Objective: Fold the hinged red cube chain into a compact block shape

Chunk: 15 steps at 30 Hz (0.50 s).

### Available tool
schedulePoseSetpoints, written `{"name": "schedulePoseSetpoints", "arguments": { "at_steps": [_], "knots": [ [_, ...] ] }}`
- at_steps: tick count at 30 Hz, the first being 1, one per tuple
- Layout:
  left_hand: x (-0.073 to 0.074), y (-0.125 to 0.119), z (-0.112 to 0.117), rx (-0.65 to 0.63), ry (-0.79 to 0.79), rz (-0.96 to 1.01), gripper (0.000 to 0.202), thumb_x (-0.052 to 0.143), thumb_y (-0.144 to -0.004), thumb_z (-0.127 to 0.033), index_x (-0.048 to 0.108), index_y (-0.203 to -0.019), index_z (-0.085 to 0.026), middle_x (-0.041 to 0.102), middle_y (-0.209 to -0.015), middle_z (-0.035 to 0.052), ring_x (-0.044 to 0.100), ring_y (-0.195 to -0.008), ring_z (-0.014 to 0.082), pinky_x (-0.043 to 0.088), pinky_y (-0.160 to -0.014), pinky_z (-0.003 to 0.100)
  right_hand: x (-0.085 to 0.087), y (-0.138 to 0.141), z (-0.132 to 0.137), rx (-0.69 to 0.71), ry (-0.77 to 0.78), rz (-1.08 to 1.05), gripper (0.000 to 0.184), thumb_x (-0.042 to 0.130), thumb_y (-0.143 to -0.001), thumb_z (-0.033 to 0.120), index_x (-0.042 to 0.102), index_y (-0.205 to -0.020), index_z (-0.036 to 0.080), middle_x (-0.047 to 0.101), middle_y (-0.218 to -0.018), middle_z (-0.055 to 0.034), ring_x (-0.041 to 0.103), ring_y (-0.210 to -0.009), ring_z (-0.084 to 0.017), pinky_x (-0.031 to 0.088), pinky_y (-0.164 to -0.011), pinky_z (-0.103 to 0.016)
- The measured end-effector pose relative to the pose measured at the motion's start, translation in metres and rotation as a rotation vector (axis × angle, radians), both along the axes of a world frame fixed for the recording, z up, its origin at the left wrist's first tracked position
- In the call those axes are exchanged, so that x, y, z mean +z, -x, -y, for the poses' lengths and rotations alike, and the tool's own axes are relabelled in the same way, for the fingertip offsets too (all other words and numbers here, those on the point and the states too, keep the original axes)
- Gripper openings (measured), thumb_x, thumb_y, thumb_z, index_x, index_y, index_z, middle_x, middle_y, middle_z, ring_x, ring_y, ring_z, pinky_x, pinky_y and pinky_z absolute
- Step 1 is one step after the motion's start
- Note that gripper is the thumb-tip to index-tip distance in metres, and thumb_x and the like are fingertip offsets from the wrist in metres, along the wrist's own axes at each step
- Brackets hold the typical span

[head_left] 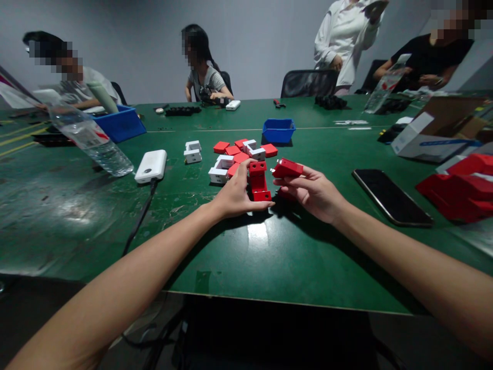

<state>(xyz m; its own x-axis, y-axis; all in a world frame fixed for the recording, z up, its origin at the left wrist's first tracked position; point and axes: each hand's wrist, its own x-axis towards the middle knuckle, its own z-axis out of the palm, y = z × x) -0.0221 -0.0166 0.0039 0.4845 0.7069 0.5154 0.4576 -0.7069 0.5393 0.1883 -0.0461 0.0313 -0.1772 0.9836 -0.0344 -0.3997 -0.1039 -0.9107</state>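
My left hand is closed round a red U-shaped bracket with round holes in its face. My right hand pinches a red block-like piece with small pale tips at its left end, just right of the bracket and apart from it. Below that piece, another red part shows partly behind my right fingers; whether I hold it too is unclear. Just beyond my left hand lie several flat red pieces and white U-shaped brackets. Another white bracket stands off to the left.
A white power bank with a black cable and a tilted water bottle are at left. Behind the pieces stands a blue bin. A phone, a red bag-like bundle and an open carton occupy the right. Several people are across the table.
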Motion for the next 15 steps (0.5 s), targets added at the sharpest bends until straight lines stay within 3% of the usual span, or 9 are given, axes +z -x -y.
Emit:
{"name": "schedulePoseSetpoints", "arguments": {
  "at_steps": [3, 9, 15],
  "knots": [
    [0.0008, 0.0, 0.0004, -0.006, 0.003, 0.007, 0.098, 0.085, -0.063, -0.052, 0.029, -0.138, -0.022, 0.052, -0.133, 0.0161, 0.059, -0.119, 0.0323, 0.048, -0.104, 0.051, 0.0005, -0.0021, 0.0003, 0.022, 0.012, 0.003, 0.038, 0.081, -0.061, 0.012, 0.074, -0.097, 0.023, 0.077, -0.096, -0.0025, 0.072, -0.085, -0.018, 0.056, -0.078, -0.03],
    [0.0016, 0.0008, 0.0008, -0.012, -0.008, -0.001, 0.097, 0.085, -0.064, -0.051, 0.029, -0.138, -0.022, 0.052, -0.134, 0.0154, 0.059, -0.12, 0.0321, 0.049, -0.104, 0.049, 0.0015, -0.004, 0.0006, 0.044, 0.044, -0.013, 0.024, 0.077, -0.072, 0.022, 0.074, -0.096, 0.02, 0.077, -0.097, -0.0046, 0.071, -0.082, -0.017, 0.058, -0.074, -0.03],
    [-0.0002, 0.0004, 0.0003, -0.013, -0.024, 0.016, 0.098, 0.086, -0.063, -0.05, 0.029, -0.137, -0.022, 0.053, -0.133, 0.0159, 0.059, -0.12, 0.0321, 0.049, -0.104, 0.05, -0.0019, -0.0028, -0.0021, 0.005, 0.03, -0.05, 0.046, 0.085, -0.062, 0.014, 0.07, -0.105, 0.021, 0.076, -0.102, -0.004, 0.072, -0.086, -0.017, 0.058, -0.078, -0.03]
  ]
}}
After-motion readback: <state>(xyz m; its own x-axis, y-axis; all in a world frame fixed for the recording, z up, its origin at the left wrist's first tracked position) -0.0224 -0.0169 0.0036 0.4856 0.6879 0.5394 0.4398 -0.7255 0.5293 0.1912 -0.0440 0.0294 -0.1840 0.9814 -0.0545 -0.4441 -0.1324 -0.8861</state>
